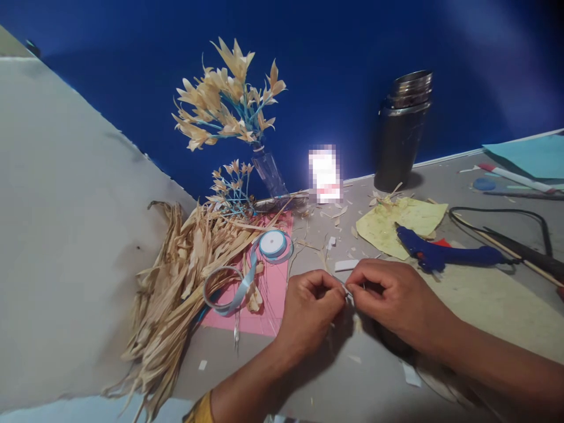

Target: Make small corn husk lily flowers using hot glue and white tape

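Observation:
My left hand (311, 308) and my right hand (396, 296) meet above the table, thumb and fingertips pinched together. Between them runs a thin wire-like strand (348, 291), mostly hidden by the fingers. Left of my hands, a roll of light blue ribbon (272, 242) lies on a pink sheet (275, 320), with a ring of blue tape (224, 309) and several thin wires (237, 332) beside it. A big bundle of dry corn husks (163, 329) spreads further left. To the right of my hands rests a blue glue gun (453, 254).
Husk flowers with blue stems (229, 100) stand in a clear bottle (271, 173) by the blue wall. Behind the glue gun are a yellow sheet (418, 214) and a dark metal flask (402, 141). A black cord (506, 210) loops at right; husk scraps litter the table.

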